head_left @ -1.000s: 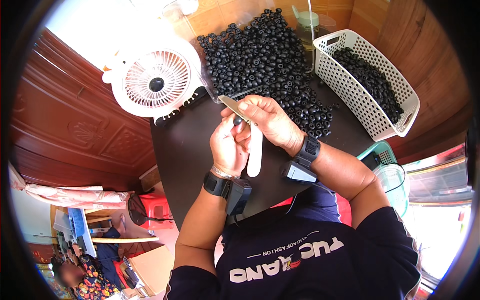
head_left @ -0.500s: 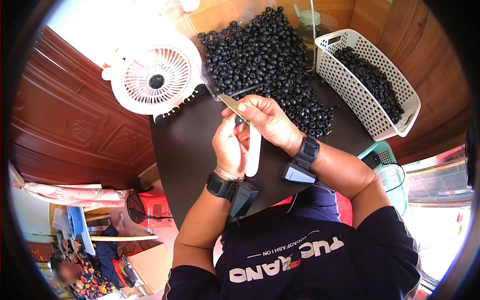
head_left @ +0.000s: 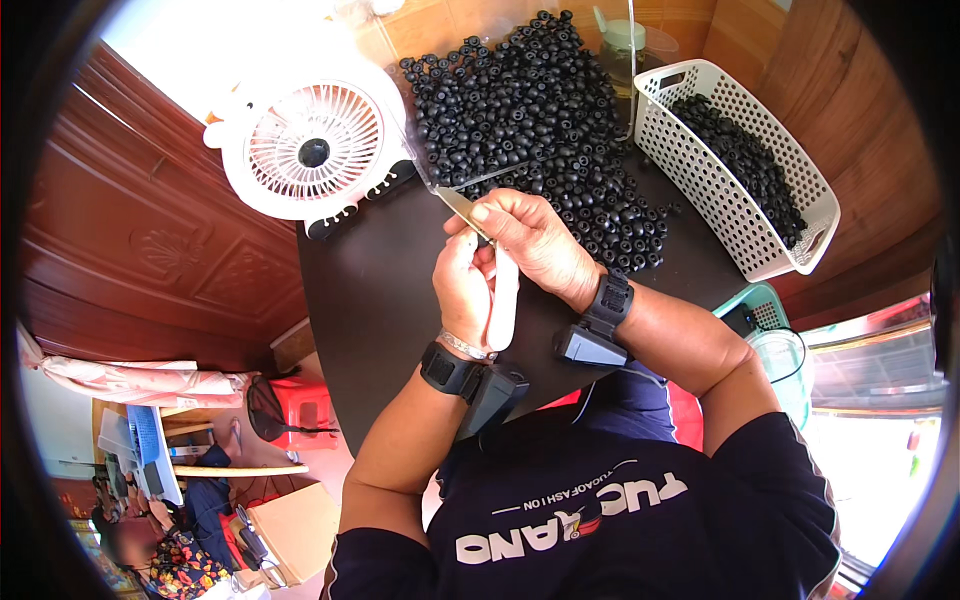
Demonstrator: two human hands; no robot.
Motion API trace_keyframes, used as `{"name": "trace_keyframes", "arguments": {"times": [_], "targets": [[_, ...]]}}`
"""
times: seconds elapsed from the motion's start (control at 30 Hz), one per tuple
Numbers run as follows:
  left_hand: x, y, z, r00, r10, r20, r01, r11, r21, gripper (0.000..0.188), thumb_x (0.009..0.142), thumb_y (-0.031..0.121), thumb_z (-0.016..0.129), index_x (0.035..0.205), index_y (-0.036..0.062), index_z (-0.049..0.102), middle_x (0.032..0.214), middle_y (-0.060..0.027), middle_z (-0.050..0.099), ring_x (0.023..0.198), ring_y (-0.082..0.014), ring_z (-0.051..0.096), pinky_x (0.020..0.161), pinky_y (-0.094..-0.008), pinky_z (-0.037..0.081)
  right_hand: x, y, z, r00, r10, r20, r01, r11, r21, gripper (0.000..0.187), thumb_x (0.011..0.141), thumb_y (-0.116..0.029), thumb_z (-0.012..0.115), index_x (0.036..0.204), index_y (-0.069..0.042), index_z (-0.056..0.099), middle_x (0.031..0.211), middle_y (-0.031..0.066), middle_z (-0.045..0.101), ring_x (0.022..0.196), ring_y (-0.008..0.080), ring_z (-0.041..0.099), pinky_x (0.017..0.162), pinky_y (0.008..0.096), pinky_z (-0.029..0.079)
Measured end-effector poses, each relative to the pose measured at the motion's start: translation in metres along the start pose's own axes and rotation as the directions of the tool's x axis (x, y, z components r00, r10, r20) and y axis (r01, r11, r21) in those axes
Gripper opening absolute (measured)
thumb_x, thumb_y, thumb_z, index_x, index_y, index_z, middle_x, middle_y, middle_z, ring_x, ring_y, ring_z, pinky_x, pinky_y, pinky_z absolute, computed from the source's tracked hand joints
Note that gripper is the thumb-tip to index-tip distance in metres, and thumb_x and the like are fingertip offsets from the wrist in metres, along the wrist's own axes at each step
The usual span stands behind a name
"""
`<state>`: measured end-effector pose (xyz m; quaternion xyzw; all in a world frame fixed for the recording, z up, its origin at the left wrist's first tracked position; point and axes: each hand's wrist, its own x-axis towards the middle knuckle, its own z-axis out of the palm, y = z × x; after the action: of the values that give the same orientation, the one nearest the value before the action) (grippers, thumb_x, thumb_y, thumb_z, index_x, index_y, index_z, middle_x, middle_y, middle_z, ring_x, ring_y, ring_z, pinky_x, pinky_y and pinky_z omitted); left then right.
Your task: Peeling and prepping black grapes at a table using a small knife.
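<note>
My right hand (head_left: 545, 245) is closed on a knife (head_left: 504, 300) with a pale handle and a short metal blade that points away to the upper left. The thumb presses near the base of the blade. Held in the fingers of my left hand (head_left: 463, 290), right against the blade, is a small round black piece (head_left: 484, 241), mostly covered by fingers. Just beyond both hands, a large heap of small black ring-like pieces (head_left: 510, 115) is spread over the dark table (head_left: 375, 290). Several of them show a hole through the middle.
A white fan (head_left: 313, 152) stands at the table's far left. On the right is a white perforated basket (head_left: 690, 185) holding more black pieces. A lidded jar (head_left: 622, 45) stands behind the heap. A green basket (head_left: 768, 300) is at the right edge. Another person sits at lower left.
My left hand has shifted slightly right and up, closer to the blade, and the black piece is more covered by fingers. My right hand keeps nearly the same place.
</note>
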<state>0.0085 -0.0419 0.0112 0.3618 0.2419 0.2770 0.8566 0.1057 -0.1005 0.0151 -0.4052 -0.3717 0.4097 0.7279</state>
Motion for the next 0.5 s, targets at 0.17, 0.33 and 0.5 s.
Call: {"name": "trace_keyframes", "arguments": {"times": [0.17, 0.33, 0.5], "targets": [[0.015, -0.009, -0.019, 0.977, 0.151, 0.153, -0.162, 0.985, 0.064, 0.030, 0.096, 0.029, 0.040, 0.085, 0.0058, 0.054, 0.063, -0.0008, 0.052, 0.048, -0.0116, 0.048, 0.042, -0.0249, 0.037, 0.001, -0.008, 0.004, 0.999, 0.034, -0.017, -0.031, 0.992, 0.119, 0.028, 0.096, -0.027, 0.050, 0.089, -0.002, 0.061, 0.096, 0.0112, 0.067, 0.065, 0.0110, 0.065, 0.060, 0.0242, 0.057], [0.009, -0.003, -0.010, 0.991, 0.000, 0.134, 0.020, 0.989, -0.144, 0.027, 0.096, 0.028, 0.041, 0.086, 0.0067, 0.055, 0.064, -0.0005, 0.053, 0.049, -0.0104, 0.048, 0.043, -0.0233, 0.037, 0.001, -0.009, -0.001, 0.999, 0.038, -0.011, -0.035, 0.983, 0.180, 0.025, 0.096, -0.024, 0.049, 0.090, -0.002, 0.060, 0.097, 0.0138, 0.066, 0.064, 0.0136, 0.066, 0.057, 0.0252, 0.058], [0.009, -0.003, -0.008, 0.994, 0.009, 0.112, 0.002, 0.995, -0.098, 0.026, 0.096, 0.027, 0.042, 0.087, 0.0063, 0.055, 0.065, -0.0014, 0.055, 0.049, -0.0104, 0.049, 0.044, -0.0228, 0.038, 0.001, -0.008, -0.001, 1.000, 0.022, -0.009, -0.021, 0.992, 0.121, 0.025, 0.095, -0.024, 0.050, 0.090, -0.003, 0.061, 0.097, 0.0120, 0.067, 0.066, 0.0115, 0.065, 0.059, 0.0233, 0.056]]}}
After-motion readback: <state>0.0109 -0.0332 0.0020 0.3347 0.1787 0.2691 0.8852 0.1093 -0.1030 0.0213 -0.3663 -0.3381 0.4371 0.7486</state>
